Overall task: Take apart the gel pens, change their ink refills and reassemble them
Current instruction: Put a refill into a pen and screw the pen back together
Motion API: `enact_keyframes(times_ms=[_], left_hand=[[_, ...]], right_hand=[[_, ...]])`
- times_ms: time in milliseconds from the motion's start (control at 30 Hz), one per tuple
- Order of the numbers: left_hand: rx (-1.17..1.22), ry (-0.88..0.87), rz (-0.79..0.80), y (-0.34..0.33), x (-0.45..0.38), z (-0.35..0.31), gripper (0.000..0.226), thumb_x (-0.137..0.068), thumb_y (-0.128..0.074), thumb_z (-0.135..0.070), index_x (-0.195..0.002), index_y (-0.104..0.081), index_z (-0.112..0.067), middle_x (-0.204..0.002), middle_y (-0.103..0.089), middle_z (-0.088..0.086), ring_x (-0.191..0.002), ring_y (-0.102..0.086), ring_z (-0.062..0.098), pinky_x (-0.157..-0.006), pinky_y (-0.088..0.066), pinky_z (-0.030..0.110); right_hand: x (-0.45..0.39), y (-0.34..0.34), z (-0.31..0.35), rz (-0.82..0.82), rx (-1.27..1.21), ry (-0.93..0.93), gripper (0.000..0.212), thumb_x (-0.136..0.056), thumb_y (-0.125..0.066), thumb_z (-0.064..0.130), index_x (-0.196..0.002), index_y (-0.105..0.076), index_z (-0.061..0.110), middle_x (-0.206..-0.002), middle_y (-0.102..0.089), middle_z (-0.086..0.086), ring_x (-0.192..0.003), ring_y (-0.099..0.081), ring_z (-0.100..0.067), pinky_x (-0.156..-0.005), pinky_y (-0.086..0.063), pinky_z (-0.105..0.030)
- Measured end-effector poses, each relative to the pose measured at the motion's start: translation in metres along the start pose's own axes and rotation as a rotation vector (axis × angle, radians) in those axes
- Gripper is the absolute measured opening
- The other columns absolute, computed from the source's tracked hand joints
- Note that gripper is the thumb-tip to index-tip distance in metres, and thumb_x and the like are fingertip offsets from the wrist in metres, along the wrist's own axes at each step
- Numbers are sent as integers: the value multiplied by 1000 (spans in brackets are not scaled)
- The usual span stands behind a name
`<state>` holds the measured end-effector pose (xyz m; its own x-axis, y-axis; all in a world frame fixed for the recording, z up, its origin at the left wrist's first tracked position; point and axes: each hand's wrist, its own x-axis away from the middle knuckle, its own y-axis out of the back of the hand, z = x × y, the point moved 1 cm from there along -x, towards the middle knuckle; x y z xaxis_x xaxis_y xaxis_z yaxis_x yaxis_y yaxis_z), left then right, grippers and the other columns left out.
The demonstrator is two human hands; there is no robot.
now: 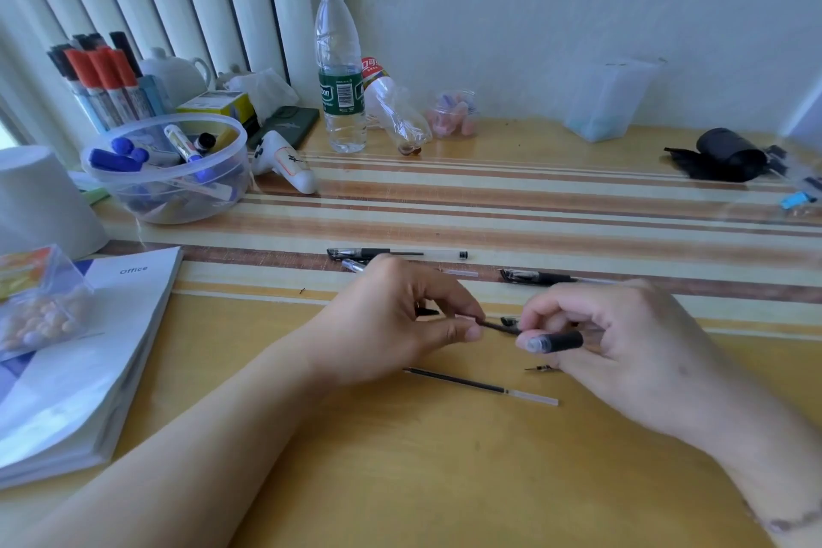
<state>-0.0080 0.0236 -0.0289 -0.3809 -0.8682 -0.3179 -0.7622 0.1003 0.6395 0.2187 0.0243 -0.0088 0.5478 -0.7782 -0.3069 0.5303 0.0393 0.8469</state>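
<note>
Over a yellow wooden counter [445, 481], a person's left hand [400, 316] pinches the end of a thin dark ink refill [498, 327] between thumb and fingertips, while the right hand [622, 338] grips a clear gel pen barrel with a black rubber grip [556, 342], its open end facing the refill. The refill appears to sit at the barrel's mouth, though whether it is going in or coming out cannot be told. Done well, the step calls for keeping refill and barrel in one straight line and sliding gently, without bending the slim tube. A second loose black refill with a clear tail [480, 386] lies just near of the hands; two capped clear gel pens [396, 254] [547, 277] wait on the striped band beyond, far of the hands.
</note>
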Motion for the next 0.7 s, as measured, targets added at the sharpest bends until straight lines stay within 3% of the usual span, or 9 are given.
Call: enact_keyframes(times_ms=[100, 167, 233, 333, 433, 500, 567, 633, 700], left_hand=[[-107, -54, 26, -5, 1, -4, 8, -81, -76, -20, -88, -78, -16, -70, -63, -26, -60, -53, -20, -57, -32, -2], [-76, -61, 2, -2, 1, -3, 5, -82, -76, -16, -86, -78, -14, -67, -62, -27, -58, -53, -18, -56, -32, -2], [-20, -19, -47, 4, 0, 1, 2, -82, -76, -13, -83, -77, -13, -62, -63, -27, -55, -53, -15, -56, -33, -1], [54, 76, -164, 18, -2, 10, 3, -81, -77, -14, -82, -78, -15, -66, -70, -21, -58, -59, -9, -59, -40, 5], [75, 75, -213, 24, -3, 13, 3, -82, -76, -16, -79, -77, -15, -70, -73, -2, -61, -63, 11, -58, -48, 22], [99, 69, -230, 24, -3, 14, 5, -82, -75, -17, -78, -76, -15, -71, -73, 4, -63, -64, 23, -58, -50, 29], [118, 69, -242, 23, -3, 15, 5, -82, -75, -17, -78, -76, -15, -71, -73, 7, -66, -64, 32, -60, -52, 37], [124, 77, -246, 23, -3, 17, 5, -82, -75, -17, -78, -76, -15, -72, -73, 7, -68, -65, 35, -62, -53, 40], [126, 81, -243, 23, -4, 18, 5, -82, -75, -17, -77, -76, -15, -72, -74, 3, -67, -67, 25, -61, -53, 32]], right_hand=[[0, -6, 3, -35, 29, 44, 20, -77, -76, 24, -83, -65, 40, -68, -66, 16, -55, -60, -14, -50, -49, -32], [-1, -5, 5, -46, -22, 53, 9, -77, -71, 41, -84, -66, 41, -71, -65, 26, -56, -61, -6, -51, -50, -27], [-4, 4, 2, -118, -159, 59, 29, -75, -64, 64, -87, -68, 38, -71, -62, 33, -58, -58, 8, -53, -40, -4], [-5, 22, -19, -277, -375, -25, 58, -79, -39, 80, -91, -68, 31, -68, -60, 22, -57, -52, 2, -55, -38, -8], [-6, 25, -33, -326, -272, -106, 45, -92, -30, 67, -100, -66, 42, -57, -50, 13, -48, -40, -9, -49, -37, -25], [-6, 21, -34, -280, -176, -119, 29, -95, -38, 54, -112, -60, 49, -71, -61, 28, -61, -56, -1, -57, -44, -12], [-7, 17, -36, -237, -143, -132, 25, -92, -45, 44, -111, -62, 46, -84, -65, 29, -71, -63, -4, -65, -51, -21], [-7, 16, -38, -210, -168, -118, 23, -91, -48, 41, -108, -65, 41, -82, -66, 19, -58, -55, -12, -57, -46, -28], [-6, 17, -38, -212, -191, -60, 26, -95, -46, 46, -108, -67, 38, -70, -61, 19, -49, -42, -9, -49, -35, -19]])
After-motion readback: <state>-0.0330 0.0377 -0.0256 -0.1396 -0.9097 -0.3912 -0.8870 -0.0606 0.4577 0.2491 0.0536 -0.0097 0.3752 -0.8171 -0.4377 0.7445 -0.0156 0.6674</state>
